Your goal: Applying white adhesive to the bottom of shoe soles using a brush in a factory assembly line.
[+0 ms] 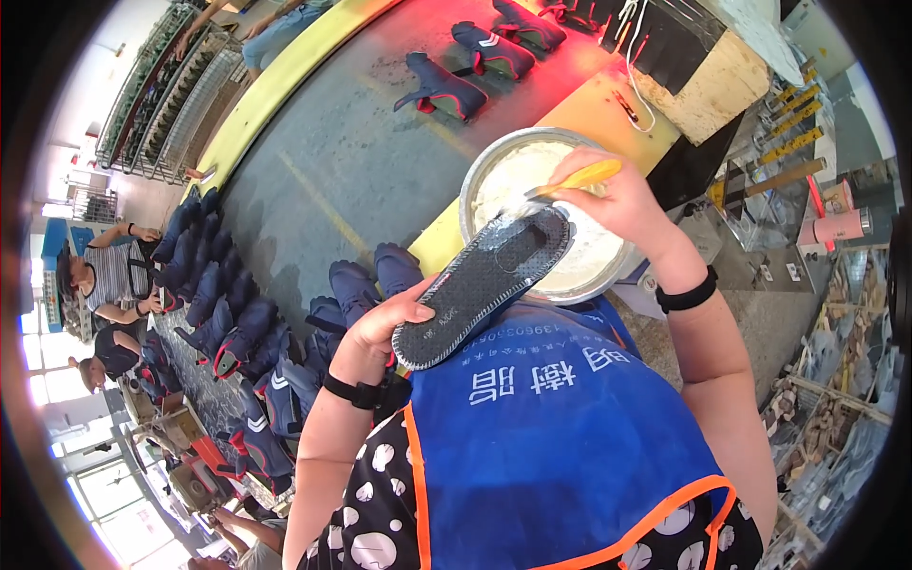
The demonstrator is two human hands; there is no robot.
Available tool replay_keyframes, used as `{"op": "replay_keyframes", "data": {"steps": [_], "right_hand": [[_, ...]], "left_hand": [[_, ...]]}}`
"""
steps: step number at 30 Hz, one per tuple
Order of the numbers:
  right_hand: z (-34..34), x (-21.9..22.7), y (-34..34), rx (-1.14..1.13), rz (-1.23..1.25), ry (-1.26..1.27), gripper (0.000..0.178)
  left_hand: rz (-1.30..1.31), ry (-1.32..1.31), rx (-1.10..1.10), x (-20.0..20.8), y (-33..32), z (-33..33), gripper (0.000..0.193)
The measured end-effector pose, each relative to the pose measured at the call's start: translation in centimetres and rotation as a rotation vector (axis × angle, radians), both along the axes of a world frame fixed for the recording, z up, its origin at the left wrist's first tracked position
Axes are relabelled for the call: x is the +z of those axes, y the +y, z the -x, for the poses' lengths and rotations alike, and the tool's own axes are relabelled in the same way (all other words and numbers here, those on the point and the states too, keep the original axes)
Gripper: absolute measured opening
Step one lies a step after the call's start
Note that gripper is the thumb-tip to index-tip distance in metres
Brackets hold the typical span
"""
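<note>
My left hand (388, 321) is closed around the heel end of a shoe upper (480, 280), held with its underside up. That underside is a black textured board with white stitching round its edge. Toward the toe the surface looks wet and shiny. My right hand (617, 204) grips a brush (587, 177) by its yellow handle, and its bristle end meets the shoe near the toe. Directly beneath the toe and the brush stands a round metal basin (469, 195) of creamy white paste (513, 176). The shoe hides part of the paste.
A grey conveyor belt (332, 152) with a yellow edge runs past the basin, carrying navy shoe uppers (442, 87) under red light. Many more uppers (228, 323) are heaped at left. Co-workers (109, 275) are beyond them. A wooden box (712, 90) stands at upper right.
</note>
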State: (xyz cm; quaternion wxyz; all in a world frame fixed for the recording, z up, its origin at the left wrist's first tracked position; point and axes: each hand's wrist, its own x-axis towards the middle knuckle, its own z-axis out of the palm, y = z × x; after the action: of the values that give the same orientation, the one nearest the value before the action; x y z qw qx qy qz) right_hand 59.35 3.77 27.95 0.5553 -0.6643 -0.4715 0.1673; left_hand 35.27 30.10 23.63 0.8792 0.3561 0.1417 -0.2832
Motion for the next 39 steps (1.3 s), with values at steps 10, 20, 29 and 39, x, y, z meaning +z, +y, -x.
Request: {"op": "replay_keyframes", "data": {"steps": [10, 20, 29, 39], "right_hand": [[2.7, 2.6, 2.2, 0.063, -0.086, -0.116, 0.010], [-2.3, -4.6, -0.5, -0.439, 0.167, 0.277, 0.009], [-2.1, -7.3, -6.2, -0.800, 0.100, 0.409, 0.011], [1.0, -6.4, -9.7, -1.038, 0.082, 0.390, 0.013]], "left_hand": [[-0.063, -0.004, 0.000, 0.4, 0.6, -0.2, 0.088], [-0.165, -0.026, 0.126, -0.5, 3.2, -0.5, 0.081], [-0.298, 0.132, 0.687, -9.2, 12.1, -11.6, 0.054], [-1.471, 0.351, 0.485, -24.5, 16.1, -25.5, 0.114]]}}
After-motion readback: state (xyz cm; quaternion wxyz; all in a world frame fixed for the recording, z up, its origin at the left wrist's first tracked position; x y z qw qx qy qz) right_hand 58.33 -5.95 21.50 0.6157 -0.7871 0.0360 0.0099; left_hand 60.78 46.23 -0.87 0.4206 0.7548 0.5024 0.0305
